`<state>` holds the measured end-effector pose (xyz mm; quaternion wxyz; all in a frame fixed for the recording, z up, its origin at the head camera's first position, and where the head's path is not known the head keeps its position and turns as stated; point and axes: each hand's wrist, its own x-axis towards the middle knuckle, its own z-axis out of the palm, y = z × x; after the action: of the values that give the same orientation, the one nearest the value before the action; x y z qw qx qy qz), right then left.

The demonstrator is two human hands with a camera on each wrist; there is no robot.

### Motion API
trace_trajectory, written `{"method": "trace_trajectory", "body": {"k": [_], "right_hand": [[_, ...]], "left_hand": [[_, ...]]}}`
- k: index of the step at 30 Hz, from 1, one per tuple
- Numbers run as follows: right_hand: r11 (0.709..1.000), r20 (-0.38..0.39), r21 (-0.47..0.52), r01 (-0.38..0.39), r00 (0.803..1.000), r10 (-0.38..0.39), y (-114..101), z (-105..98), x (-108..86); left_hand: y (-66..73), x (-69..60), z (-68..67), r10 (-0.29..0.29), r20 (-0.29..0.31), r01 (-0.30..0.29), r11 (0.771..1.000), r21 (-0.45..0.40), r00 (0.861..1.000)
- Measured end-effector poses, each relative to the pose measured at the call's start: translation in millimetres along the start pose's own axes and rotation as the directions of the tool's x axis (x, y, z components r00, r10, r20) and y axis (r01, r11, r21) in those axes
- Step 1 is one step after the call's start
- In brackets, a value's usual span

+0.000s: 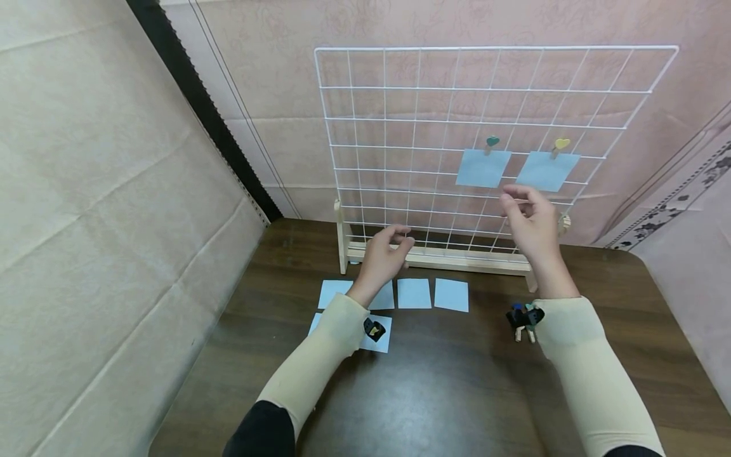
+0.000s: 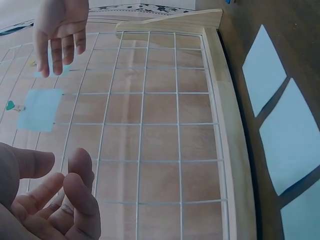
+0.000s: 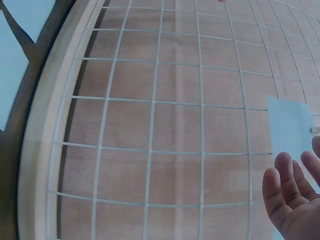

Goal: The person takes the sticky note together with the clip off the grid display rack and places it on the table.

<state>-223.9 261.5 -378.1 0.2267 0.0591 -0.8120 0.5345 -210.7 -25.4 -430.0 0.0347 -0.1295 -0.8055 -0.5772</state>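
A white wire grid [image 1: 497,48] stands upright in a pale wooden base [image 1: 457,261]. Two light blue paper squares hang on its right part: one square [image 1: 482,169] under a green heart clip [image 1: 492,141], the other square [image 1: 548,172] under a yellow heart clip [image 1: 562,144]. My right hand [image 1: 533,222] is raised just below the yellow-clipped square, fingers loosely bent, with nothing seen in it. Near the grid's lower left, my left hand [image 1: 384,257] hovers with relaxed, half-bent fingers. In the left wrist view that hand [image 2: 55,200] holds nothing.
Several more blue squares lie on the dark wooden table [image 1: 445,393], including one square [image 1: 414,294] before the base; the left forearm covers some. Beside the right cuff is a small dark cluster [image 1: 518,319] with blue and green bits. Pale cloth [image 1: 114,190] hangs at the left.
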Motion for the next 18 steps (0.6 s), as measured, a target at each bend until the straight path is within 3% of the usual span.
{"method": "trace_trajectory", "body": {"k": [10, 18], "right_hand": [[0.999, -0.055, 0.033, 0.03, 0.998, -0.028, -21, -1, 14.2], [0.994, -0.088, 0.064, 0.084, 0.993, -0.078, -33, 0, 27.4]], "left_hand": [[11.5, 11.9, 5.2, 0.058, 0.019, -0.058, 0.998, -0.004, 0.998], [22.0, 19.9, 9.0, 0.043, 0.026, -0.042, 0.999, -0.027, 0.999]]}}
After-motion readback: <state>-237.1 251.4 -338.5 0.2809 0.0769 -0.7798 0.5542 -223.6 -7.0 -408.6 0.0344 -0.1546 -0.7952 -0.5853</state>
